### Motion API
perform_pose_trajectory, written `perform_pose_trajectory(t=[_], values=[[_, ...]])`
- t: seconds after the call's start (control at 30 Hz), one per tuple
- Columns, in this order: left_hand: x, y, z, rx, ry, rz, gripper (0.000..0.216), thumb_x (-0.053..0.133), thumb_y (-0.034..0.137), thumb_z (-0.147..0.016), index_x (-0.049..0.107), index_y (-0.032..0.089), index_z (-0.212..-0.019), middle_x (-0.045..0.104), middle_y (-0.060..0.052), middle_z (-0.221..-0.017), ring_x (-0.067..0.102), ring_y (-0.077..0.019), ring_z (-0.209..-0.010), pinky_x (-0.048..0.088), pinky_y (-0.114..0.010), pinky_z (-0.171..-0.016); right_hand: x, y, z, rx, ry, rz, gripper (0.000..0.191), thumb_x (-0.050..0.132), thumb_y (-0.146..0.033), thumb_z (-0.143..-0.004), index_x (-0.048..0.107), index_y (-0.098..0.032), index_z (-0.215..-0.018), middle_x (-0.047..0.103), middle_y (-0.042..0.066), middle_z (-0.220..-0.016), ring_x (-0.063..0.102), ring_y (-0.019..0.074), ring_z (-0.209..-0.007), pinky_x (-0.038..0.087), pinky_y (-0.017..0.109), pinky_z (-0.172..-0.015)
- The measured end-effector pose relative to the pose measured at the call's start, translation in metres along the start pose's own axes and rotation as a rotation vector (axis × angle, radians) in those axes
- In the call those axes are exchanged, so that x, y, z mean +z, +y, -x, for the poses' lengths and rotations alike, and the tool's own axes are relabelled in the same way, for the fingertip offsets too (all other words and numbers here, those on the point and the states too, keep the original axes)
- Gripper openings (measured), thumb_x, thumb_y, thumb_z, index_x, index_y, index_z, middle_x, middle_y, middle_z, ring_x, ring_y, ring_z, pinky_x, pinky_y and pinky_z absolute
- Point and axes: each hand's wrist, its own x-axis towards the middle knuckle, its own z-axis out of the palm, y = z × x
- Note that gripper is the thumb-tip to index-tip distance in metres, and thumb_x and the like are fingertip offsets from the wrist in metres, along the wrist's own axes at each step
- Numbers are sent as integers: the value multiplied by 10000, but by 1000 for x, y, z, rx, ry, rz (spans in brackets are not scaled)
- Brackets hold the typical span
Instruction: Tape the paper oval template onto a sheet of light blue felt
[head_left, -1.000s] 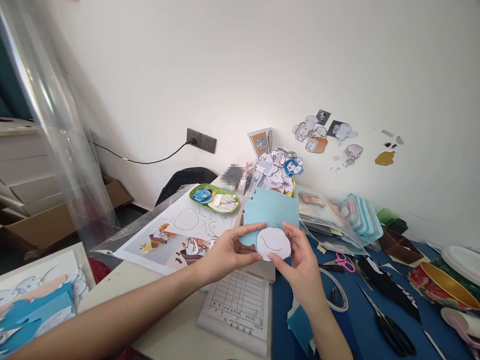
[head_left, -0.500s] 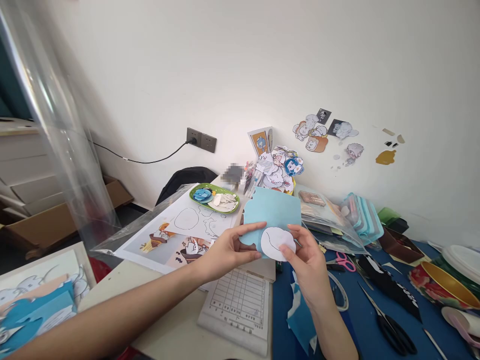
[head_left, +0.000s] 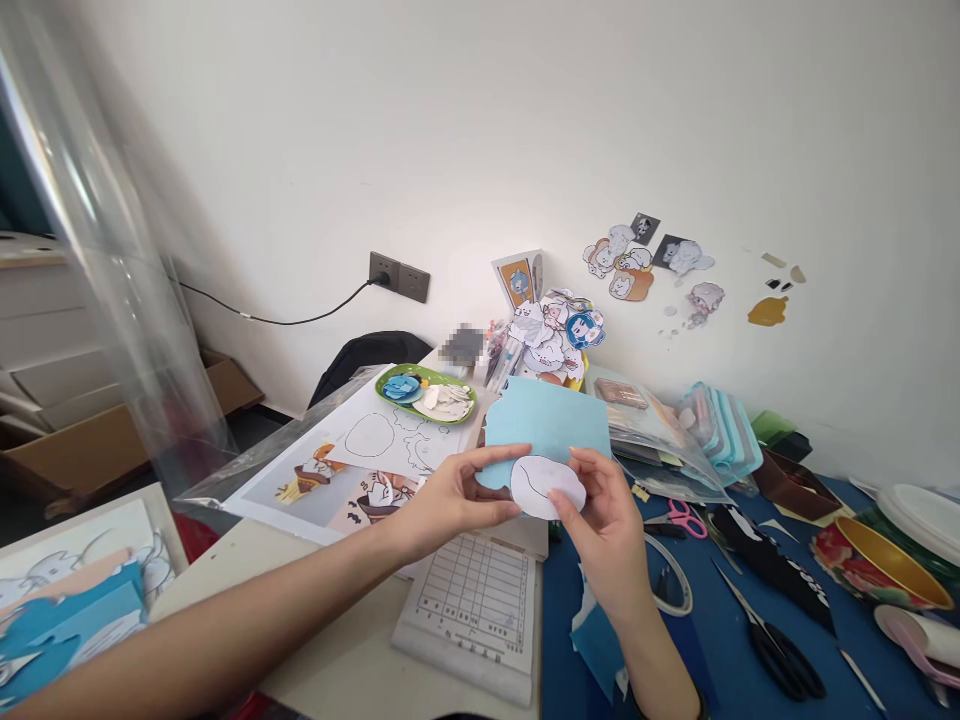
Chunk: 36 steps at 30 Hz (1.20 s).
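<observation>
My left hand pinches the lower left edge of a light blue paper sheet, held upright above the table. My right hand pinches a white rounded paper cutout with a curved pencil line, laid against the sheet's lower edge. Both hands meet at the cutout, thumbs toward me.
Under the hands lie a ruled form pad and printed cartoon sheets. A green tray of paper scraps stands behind. Pink scissors, black scissors, plastic pouches and bowls crowd the blue mat at right. Clear film roll stands left.
The white cutout has shifted slightly along the blue sheet's lower edge and turned a little; my right fingers have re-gripped it. The left hand stays almost still.
</observation>
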Motion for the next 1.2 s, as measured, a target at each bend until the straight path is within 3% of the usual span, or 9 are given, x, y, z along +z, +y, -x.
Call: perform_pose_trajectory(t=[0.07, 0.23, 0.6, 0.77, 1.2], values=[[0, 0, 0, -3, 16, -13, 622, 760, 159, -682, 554, 233, -1264, 674, -12, -911, 609, -105, -728, 437, -232, -689, 0, 0, 0, -4, 5, 4, 353, 643, -320, -803, 549, -282, -1141, 594, 63, -1054, 574, 221, -1016, 507, 370, -836], [0, -1, 0, -2, 42, -45, 586, 762, 156, -687, 581, 251, -1236, 633, 33, -813, 547, -56, -629, 410, -193, -628, 0, 0, 1, -13, -5, -7, 353, 639, -299, -809, 545, -289, -1149, 586, 59, -1067, 569, 216, -1016, 496, 374, -850], [1, 0, 1, 26, 33, -80, 585, 763, 170, -686, 584, 261, -1236, 618, 19, -838, 535, -68, -625, 398, -200, -601, -1, 0, 1, -25, -28, -27, 349, 638, -300, -814, 553, -288, -1153, 579, 43, -979, 573, 191, -949, 501, 325, -801], [1, -1, 1, 34, 29, -68, 576, 759, 167, -691, 588, 274, -1231, 626, 9, -899, 557, -73, -657, 422, -214, -639, 0, 0, 1, -49, -28, -24, 342, 639, -286, -815, 556, -294, -1148, 579, 46, -999, 571, 190, -957, 498, 327, -812], [1, 1, 1, 25, 61, -90, 569, 758, 128, -682, 598, 239, -1217, 622, 31, -819, 531, -36, -601, 406, -161, -581, -5, 9, -2, -175, -72, 114, 356, 627, -246, -836, 538, -319, -1173, 579, 42, -1076, 577, 184, -1016, 523, 292, -797]])
